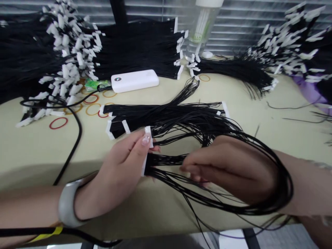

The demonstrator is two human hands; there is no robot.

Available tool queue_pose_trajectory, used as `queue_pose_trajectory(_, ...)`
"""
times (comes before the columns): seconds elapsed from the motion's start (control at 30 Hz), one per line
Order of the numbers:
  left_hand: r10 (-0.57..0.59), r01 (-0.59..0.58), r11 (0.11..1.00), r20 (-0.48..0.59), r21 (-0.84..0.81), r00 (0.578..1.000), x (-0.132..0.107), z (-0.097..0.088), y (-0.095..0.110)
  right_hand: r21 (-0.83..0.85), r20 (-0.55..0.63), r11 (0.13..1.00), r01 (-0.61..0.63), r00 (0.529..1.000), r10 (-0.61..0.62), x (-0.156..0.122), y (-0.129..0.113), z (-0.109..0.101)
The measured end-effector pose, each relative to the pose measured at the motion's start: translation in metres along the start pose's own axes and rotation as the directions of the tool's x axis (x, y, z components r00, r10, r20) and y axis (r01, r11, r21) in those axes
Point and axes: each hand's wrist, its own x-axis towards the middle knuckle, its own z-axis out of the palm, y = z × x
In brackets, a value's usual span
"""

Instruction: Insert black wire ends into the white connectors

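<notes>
My left hand (121, 173) pinches a flat bundle of thin black cords (166, 159) at its white taped end (145, 152), thumb on top. My right hand (228, 167) is closed, fingers pressed together on the same cords a little to the right. The loose cords loop round my right wrist (282, 186) and trail over the table's front edge. Just behind my hands lie more taped black cord bundles (166, 116) on the beige table (31, 148).
Big heaps of black cords with white tabs fill the back left (64, 52), back middle (140, 48) and back right (287, 41). A white power bank (135, 80), its black cable (75, 138), several rubber bands (58, 122) and a clear bottle (202, 27) sit behind.
</notes>
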Motion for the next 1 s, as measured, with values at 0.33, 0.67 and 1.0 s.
queue_pose_trajectory(0.33,0.057,-0.064,0.997,0.157,0.044,0.986,-0.005,0.001,0.003,0.242,0.078,0.965,-0.1,0.993,0.084,0.011,-0.021,0.021)
queue_pose_trajectory(0.67,0.136,-0.142,0.989,0.122,0.037,0.983,-0.005,0.0,0.002,0.289,0.041,0.957,-0.042,0.999,0.032,0.014,-0.022,0.02)
queue_pose_trajectory(1.0,0.173,-0.181,0.982,0.13,0.057,0.976,-0.005,0.0,0.0,-0.012,-0.031,0.999,-0.031,0.999,0.031,0.013,-0.026,0.021)
